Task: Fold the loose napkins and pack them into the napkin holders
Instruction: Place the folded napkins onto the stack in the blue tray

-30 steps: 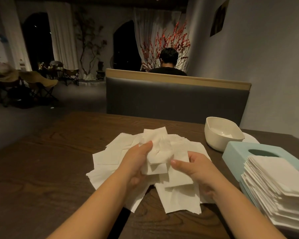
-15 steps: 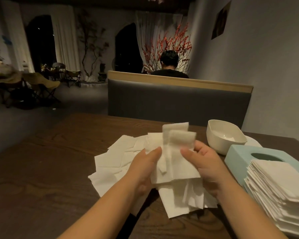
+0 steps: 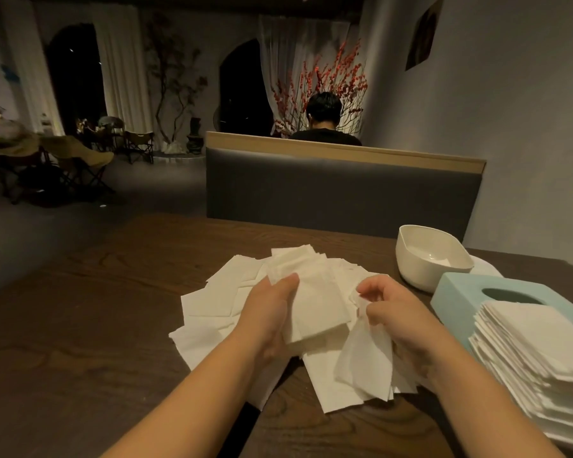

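Head view, hands at work over the napkin heap. The left hand (image 3: pixel 272 312) holds a folded napkin (image 3: pixel 315 302), thumb on its upper face and the fingers hidden beneath; the piece lies flat and lifted slightly off the heap, presumably so that its creases stay closed while the other hand works. The right hand (image 3: pixel 401 312) pinches the upper edge of a loose sheet (image 3: pixel 361 358) between curled fingertips, and the sheet hangs limp below the grip, its lower part draping onto the heap; holding it by the edge probably lets it fall open for the next fold. The two pieces lie just beside each other between the hands, and whether they touch cannot be told.

The loose napkins (image 3: pixel 219 309) spread beneath and to the left of both hands on the wooden table (image 3: pixel 80 325), within easy reach of either. To the right of the right hand stands a pale blue napkin holder (image 3: pixel 460 292) with an oval opening, and a stack of folded napkins (image 3: pixel 536 352) sits against its near side, apparently awaiting packing. Beyond the right hand rests a white holder (image 3: pixel 427 259), open side up and tilted. A seated person (image 3: pixel 325 123) faces away behind the bench back (image 3: pixel 341 190).
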Demonstrator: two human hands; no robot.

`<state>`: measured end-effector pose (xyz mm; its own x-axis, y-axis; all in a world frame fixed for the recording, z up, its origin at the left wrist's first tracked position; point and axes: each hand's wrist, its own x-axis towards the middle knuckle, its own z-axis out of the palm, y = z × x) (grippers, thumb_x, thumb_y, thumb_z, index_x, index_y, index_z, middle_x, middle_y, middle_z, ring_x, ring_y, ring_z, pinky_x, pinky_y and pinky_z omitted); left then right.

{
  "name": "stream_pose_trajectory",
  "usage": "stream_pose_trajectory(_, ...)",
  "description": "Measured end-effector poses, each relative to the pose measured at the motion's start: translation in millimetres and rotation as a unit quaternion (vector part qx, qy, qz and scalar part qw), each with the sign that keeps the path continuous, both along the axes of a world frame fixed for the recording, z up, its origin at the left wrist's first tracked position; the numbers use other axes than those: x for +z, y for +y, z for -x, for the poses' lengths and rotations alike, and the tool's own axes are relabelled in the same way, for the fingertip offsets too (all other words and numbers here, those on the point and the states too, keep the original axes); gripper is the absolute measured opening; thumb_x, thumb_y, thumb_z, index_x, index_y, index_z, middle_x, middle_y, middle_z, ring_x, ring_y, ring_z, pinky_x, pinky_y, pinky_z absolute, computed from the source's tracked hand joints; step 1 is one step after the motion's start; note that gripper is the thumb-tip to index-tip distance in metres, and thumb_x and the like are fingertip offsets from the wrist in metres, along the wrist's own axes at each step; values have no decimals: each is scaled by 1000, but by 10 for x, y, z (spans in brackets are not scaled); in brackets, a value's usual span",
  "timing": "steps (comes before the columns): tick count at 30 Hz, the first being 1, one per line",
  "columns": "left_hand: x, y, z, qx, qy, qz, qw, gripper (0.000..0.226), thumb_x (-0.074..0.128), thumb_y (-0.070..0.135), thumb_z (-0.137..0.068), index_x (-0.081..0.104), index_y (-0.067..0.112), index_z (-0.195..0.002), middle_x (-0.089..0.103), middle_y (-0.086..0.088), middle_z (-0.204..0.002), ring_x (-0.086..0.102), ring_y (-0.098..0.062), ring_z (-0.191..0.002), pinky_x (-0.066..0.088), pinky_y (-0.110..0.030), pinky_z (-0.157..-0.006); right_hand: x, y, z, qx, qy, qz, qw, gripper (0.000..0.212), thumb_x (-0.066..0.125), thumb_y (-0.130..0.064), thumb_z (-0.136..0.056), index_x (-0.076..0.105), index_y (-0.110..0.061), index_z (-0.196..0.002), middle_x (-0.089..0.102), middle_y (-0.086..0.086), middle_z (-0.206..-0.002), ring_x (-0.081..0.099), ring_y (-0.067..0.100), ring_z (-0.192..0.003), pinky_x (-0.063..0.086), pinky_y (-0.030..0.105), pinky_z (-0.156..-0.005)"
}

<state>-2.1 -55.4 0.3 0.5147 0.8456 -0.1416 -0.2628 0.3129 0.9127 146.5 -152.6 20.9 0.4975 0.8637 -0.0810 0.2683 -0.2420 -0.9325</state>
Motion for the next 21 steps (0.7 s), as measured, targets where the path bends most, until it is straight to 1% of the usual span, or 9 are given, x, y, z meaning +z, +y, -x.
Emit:
stream_pose_trajectory(2,-32,42,0,10,8,-12,1000,16,52,23,-102,66,25,-111,76,-3,-93,71,-24,-87,54,-28,-53,27,-40,-19,-21,-4,-38,999,34,59,3,-88,62,-26,-105,64,2,-107,59,19,-101,50,39,-91)
stream_pose_trajectory(4,-50,40,-2,3,25,-27,999,19,54,22,-101,67,23,-115,77,-4,-95,72,-26,-91,58,-35,-65,72,-70,-19,-16,45,-117,992,33,65,1,-89,62,-26,-109,72,5,-95,66,24,-97,53,41,-87)
stream_pose_trajectory(6,-51,22,-18,-19,35,-34,999,21,55,23,-101,67,21,-117,77,-6,-101,71,-29,-97,58,-40,-78,141,-106,-4,-2,92,-186,978,37,65,2,-89,61,-26,-113,75,1,-87,70,20,-92,53,33,-76)
stream_pose_trajectory(10,-47,-39,-41,-69,42,-56,995,15,56,22,-100,68,21,-110,78,-3,-94,73,-26,-92,60,-38,-76,195,-120,33,4,165,-246,955,45,72,1,-80,64,-28,-113,75,-3,-97,74,18,-89,61,31,-65)
stream_pose_trajectory(12,-56,-83,-70,-93,50,-69,992,19,57,24,-100,69,19,-114,78,-2,-95,75,-23,-91,61,-37,-77,150,-84,88,-18,121,-229,966,44,76,-5,-79,64,-32,-111,73,-6,-96,74,16,-85,61,32,-65)
stream_pose_trajectory(14,-37,-128,-78,-110,48,-75,990,22,58,32,-100,69,17,-112,79,-2,-91,76,-18,-82,60,-31,-69,81,-30,150,-34,59,-214,974,41,78,-9,-80,63,-33,-109,73,-7,-92,73,13,-83,61,31,-67)
stream_pose_trajectory(16,12,-149,-60,-131,22,-12,991,34,52,46,-100,67,18,-111,79,-7,-90,77,-22,-81,59,-32,-68,5,21,211,-45,-14,-207,977,38,78,-12,-81,62,-33,-108,72,-6,-88,71,14,-83,61,27,-69)
stream_pose_trajectory(18,70,-153,-42,-145,8,39,989,41,48,57,-98,64,22,-113,78,-10,-99,76,-27,-91,59,-36,-76,-42,63,252,-66,-69,-202,975,36,78,-16,-82,60,-33,-108,67,-7,-90,66,11,-86,57,19,-66)
stream_pose_trajectory(21,57,-175,-56,-148,11,4,989,23,57,37,-99,69,21,-110,78,3,-100,74,-10,-94,60,-25,-72,-80,109,253,-95,-100,-202,970,33,73,-28,-87,57,-33,-116,60,-18,-103,57,4,-99,47,15,-71)
